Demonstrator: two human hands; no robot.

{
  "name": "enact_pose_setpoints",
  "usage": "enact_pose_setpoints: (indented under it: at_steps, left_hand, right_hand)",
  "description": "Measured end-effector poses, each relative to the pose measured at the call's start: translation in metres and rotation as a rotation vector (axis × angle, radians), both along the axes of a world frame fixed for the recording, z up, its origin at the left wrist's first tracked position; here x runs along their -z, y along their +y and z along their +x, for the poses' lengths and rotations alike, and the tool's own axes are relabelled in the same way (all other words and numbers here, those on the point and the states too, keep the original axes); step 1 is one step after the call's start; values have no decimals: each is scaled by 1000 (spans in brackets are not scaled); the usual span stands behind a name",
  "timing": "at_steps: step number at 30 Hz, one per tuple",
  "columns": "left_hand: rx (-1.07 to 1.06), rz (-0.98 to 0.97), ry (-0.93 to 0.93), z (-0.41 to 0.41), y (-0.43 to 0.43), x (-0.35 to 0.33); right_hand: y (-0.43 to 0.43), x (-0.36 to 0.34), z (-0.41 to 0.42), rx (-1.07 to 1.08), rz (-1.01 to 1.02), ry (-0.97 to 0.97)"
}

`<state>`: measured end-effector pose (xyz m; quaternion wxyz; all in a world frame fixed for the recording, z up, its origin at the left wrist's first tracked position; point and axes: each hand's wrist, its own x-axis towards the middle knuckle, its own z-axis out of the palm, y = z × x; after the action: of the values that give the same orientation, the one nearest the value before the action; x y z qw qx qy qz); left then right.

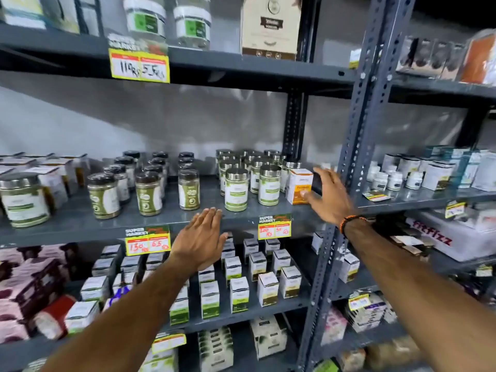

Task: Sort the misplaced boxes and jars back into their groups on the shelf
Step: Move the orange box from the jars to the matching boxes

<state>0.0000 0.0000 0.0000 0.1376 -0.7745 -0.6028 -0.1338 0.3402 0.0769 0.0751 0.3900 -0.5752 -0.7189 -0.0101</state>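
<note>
A white and orange box [298,183] stands at the right end of the middle shelf [161,224], beside a group of silver-lidded jars [236,189]. My right hand [328,196] wraps around the box's right side, thumb on its front face and fingers behind it. My left hand [202,237] is flat and holds nothing, its fingertips at the shelf's front edge below the jars. Dark-lidded jars [147,193] stand in rows left of the silver-lidded ones. Small white and green boxes [239,294] fill the shelf below.
A perforated grey upright [346,183] runs just right of my right hand. Yellow price tags [147,241] hang on the shelf edge. White boxes and small white bottles [394,178] sit in the bay to the right. Pink packs [24,285] lie at lower left.
</note>
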Motion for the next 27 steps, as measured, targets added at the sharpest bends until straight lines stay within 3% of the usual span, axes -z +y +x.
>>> enact_pose_setpoints:
  at_steps: [12, 27]
  left_hand:
    - [-46, 137, 71, -2, 19, 22]
    - [-54, 176, 75, 0, 18, 27]
  right_hand:
    - [72, 20, -3, -51, -91, 82]
    - [76, 39, -7, 6, 27, 217]
